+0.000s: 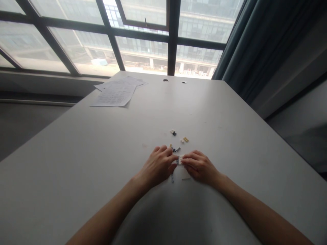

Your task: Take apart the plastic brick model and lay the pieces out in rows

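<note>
Big windows (pixel 143 51) fill the far wall, and a dark curtain (pixel 245 44) hangs to the right of them. Closer to me is a wide, pale tabletop (pixel 230 136).

I see both hands resting on it, close together, near the middle. The left hand (pixel 158 165) and the right hand (pixel 200 166) meet at their fingertips. Between them is a small white brick (pixel 180 159). Both grips are pinched on it, the left fingers on its left side and the right fingers on its right side. The brick sits very low, but I cannot tell if it touches the tabletop.

Just past the grip, away from me, lie some dark bits (pixel 176 149), near the left fingertips. A little farther out is a tan bit (pixel 186 139) with a white one right beside it. Farther still is a small pair (pixel 173 132), one pale and one dark.

On my side of the grip, under the gap between the hands, lies a thin bluish strip (pixel 172 177). Just beside it, by the right hand, is a flat white piece (pixel 185 175).

Well beyond the grip and off to the left, paper sheets (pixel 116 93) lie near the far corner. Two small round holes (pixel 166 80) sit at the far edge.
</note>
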`<action>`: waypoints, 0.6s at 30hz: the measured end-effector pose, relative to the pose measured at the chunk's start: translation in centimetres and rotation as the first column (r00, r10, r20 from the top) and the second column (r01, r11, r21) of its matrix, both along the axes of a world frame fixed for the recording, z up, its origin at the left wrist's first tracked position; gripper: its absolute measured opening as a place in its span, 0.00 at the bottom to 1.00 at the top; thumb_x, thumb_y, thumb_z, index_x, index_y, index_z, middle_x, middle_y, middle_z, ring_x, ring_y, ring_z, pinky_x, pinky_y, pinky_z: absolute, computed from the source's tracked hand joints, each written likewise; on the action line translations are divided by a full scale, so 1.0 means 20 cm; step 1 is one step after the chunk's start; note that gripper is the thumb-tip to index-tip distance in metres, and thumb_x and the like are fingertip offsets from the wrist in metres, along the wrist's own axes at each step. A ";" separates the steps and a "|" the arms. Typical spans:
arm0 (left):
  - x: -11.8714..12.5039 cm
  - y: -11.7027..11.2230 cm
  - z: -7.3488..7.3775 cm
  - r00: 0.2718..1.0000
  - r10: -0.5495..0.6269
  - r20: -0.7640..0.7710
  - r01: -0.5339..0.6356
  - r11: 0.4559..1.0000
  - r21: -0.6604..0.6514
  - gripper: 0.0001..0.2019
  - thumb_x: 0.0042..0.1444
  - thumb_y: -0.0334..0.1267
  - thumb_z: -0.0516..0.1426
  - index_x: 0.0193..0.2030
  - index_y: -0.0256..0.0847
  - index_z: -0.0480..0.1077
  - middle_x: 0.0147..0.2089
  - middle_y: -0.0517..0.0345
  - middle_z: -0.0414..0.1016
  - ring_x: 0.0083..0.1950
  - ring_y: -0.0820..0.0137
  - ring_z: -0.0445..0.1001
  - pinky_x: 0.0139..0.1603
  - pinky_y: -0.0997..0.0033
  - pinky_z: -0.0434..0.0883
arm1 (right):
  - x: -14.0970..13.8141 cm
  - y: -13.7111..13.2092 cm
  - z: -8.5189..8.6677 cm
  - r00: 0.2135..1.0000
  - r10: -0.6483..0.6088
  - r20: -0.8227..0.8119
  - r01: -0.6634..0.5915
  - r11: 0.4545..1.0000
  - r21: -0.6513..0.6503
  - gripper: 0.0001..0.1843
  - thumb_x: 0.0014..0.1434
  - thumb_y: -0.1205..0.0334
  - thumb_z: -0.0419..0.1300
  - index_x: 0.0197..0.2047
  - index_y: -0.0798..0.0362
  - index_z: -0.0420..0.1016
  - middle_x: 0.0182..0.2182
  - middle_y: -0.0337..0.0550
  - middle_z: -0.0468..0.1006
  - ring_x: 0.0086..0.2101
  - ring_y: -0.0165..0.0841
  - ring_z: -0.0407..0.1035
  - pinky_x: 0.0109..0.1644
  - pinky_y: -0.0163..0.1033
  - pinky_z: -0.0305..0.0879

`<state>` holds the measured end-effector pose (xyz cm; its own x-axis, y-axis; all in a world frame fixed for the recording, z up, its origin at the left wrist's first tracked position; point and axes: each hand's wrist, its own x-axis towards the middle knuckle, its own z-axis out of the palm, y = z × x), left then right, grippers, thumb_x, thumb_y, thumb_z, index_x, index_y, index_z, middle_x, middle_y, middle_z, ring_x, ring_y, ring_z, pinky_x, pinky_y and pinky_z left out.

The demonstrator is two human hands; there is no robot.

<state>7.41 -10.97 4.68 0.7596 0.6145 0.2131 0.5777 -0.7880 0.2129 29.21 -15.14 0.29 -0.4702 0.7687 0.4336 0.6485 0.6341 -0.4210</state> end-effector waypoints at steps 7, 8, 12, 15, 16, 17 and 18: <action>-0.08 -0.10 0.04 0.994 -0.068 -0.082 0.066 0.998 -0.018 0.12 0.53 0.47 0.61 0.38 0.42 0.71 0.40 0.53 0.69 0.43 0.62 0.64 0.46 0.59 0.61 | 0.02 -0.01 0.01 0.989 -0.110 -0.101 0.115 0.993 0.042 0.13 0.61 0.66 0.57 0.47 0.48 0.75 0.44 0.47 0.76 0.43 0.38 0.67 0.48 0.46 0.68; -0.08 -0.12 0.03 0.991 -0.078 -0.106 0.077 0.997 -0.012 0.13 0.53 0.48 0.61 0.38 0.42 0.71 0.40 0.52 0.68 0.43 0.61 0.64 0.47 0.59 0.60 | 0.02 -0.01 0.01 0.988 -0.112 -0.106 0.116 0.993 0.035 0.12 0.60 0.66 0.57 0.47 0.48 0.75 0.43 0.47 0.76 0.43 0.38 0.67 0.48 0.46 0.68; -0.07 -0.15 0.01 0.984 -0.085 -0.157 0.087 0.996 0.005 0.12 0.53 0.46 0.61 0.37 0.41 0.70 0.40 0.52 0.68 0.44 0.61 0.64 0.49 0.57 0.60 | 0.02 -0.01 -0.01 0.990 -0.090 -0.108 0.093 0.995 0.022 0.12 0.60 0.66 0.57 0.47 0.47 0.75 0.43 0.47 0.76 0.43 0.38 0.68 0.47 0.46 0.69; -0.07 -0.14 -0.01 0.983 -0.080 -0.165 0.079 0.997 -0.013 0.09 0.53 0.44 0.61 0.37 0.41 0.70 0.40 0.53 0.68 0.44 0.61 0.64 0.48 0.58 0.60 | 0.02 -0.01 -0.01 0.989 -0.086 -0.117 0.089 0.996 0.019 0.12 0.60 0.66 0.57 0.47 0.47 0.75 0.43 0.47 0.76 0.42 0.38 0.68 0.46 0.45 0.69; -0.06 -0.14 0.00 0.983 -0.080 -0.166 0.078 0.997 -0.021 0.09 0.53 0.43 0.61 0.37 0.41 0.70 0.40 0.53 0.68 0.44 0.61 0.64 0.48 0.58 0.60 | 0.02 -0.01 -0.01 0.989 -0.088 -0.119 0.090 0.996 0.016 0.12 0.60 0.66 0.57 0.47 0.47 0.75 0.43 0.47 0.76 0.42 0.38 0.68 0.47 0.46 0.69; -0.06 -0.14 0.00 0.983 -0.080 -0.164 0.076 0.997 -0.026 0.09 0.53 0.43 0.61 0.37 0.42 0.70 0.40 0.54 0.68 0.44 0.61 0.64 0.48 0.58 0.60 | 0.02 -0.01 -0.01 0.989 -0.090 -0.121 0.092 0.996 0.013 0.13 0.60 0.67 0.57 0.47 0.47 0.75 0.43 0.46 0.76 0.42 0.38 0.67 0.47 0.46 0.69; -0.05 -0.13 0.01 0.984 -0.078 -0.160 0.075 0.997 -0.028 0.09 0.53 0.43 0.61 0.37 0.42 0.71 0.41 0.54 0.69 0.44 0.61 0.64 0.47 0.59 0.60 | 0.02 -0.01 -0.01 0.988 -0.092 -0.122 0.093 0.996 0.009 0.13 0.60 0.67 0.57 0.47 0.47 0.75 0.43 0.46 0.76 0.43 0.38 0.67 0.47 0.46 0.69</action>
<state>6.33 -13.56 4.78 0.8278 0.5565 0.0714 0.5441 -0.8273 0.1396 29.52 -15.37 0.09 -0.3404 0.7998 0.4944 0.6493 0.5803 -0.4916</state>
